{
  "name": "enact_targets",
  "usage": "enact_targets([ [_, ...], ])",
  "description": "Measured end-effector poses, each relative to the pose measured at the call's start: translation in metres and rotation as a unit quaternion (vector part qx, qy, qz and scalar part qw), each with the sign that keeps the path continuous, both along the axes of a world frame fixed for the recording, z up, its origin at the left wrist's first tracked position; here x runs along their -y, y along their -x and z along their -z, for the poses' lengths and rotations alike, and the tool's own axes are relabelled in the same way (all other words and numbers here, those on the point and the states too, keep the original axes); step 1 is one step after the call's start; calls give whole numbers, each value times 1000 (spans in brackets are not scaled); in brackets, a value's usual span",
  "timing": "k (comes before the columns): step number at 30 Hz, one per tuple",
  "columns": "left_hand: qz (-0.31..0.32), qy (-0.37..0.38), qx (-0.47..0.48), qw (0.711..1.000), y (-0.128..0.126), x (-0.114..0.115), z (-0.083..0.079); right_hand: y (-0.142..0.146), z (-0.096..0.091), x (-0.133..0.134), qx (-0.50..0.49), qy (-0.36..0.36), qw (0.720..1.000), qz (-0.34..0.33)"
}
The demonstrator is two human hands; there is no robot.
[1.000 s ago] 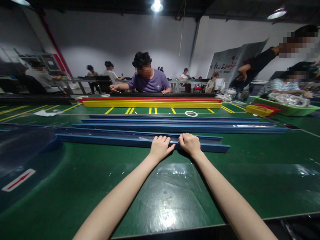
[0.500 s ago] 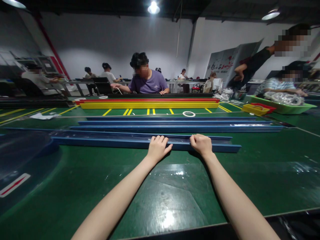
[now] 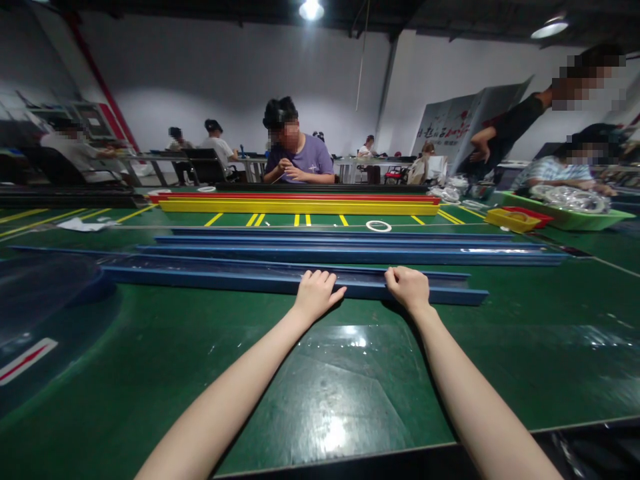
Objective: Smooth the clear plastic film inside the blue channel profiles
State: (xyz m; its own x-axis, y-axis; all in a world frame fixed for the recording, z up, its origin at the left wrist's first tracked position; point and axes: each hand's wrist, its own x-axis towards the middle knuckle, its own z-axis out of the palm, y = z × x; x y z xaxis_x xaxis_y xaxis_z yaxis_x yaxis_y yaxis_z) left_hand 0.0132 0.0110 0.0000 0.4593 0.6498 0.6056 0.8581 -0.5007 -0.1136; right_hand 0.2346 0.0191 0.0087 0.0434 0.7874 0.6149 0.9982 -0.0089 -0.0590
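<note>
A long blue channel-shaped strip lies across the green table in front of me. My left hand grips its near wall, with the fingers curled over the top edge and the thumb pointing right. Farther right, my right hand is closed like a fist over the same strip; the fingertips are hidden. Clear film seems to lie in the strip's trough. At the left, the strip meets a dark blue see-through sheet bearing a white label with a red arrow.
Behind lie more blue strips, then yellow and red strips. A white ring rests between them. At right are a yellow tray and a green bin with wrapped coils. A co-worker in purple sits opposite.
My right hand and the right end of the strip have shifted slightly right. My left hand has hardly moved. The co-worker opposite has brought both hands together.
</note>
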Motion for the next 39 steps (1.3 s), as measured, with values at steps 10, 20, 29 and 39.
enact_targets([
  [10,0,-6,-10,1000,0,-2,1,1,-2,1,-11,14,1000,-4],
  [20,4,-2,-18,1000,-1,-4,0,1,-3,1,-3,33,999,7],
  [29,1,-4,-15,1000,-1,-3,0,1,-4,1,-6,38,999,12],
  [39,-4,-4,5,1000,-2,-1,2,2,-6,2,-12,52,999,5],
])
